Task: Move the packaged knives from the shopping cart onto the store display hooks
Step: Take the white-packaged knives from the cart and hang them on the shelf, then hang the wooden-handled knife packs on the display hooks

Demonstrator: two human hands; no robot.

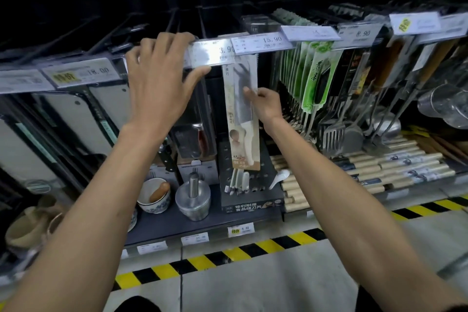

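Note:
A packaged knife [241, 119] on a long beige card hangs upright below the shiny price tag [211, 54] at the front of a display hook. My right hand [264, 104] pinches the card's right edge about halfway up. My left hand [158, 83] grips the left end of the price tag, fingers over its top and thumb under it. The card's top is hidden behind the tag, so whether it sits on the hook cannot be told. The shopping cart is out of view.
Green-carded tools [314, 78] and steel spatulas and ladles [354, 132] hang to the right. Boxed knives [192, 139] hang left of the card. On the shelf below stand mortars with pestles [193, 197], a grater box [249, 185] and rolling pins [379, 170]. Yellow-black tape [228, 256] edges the floor.

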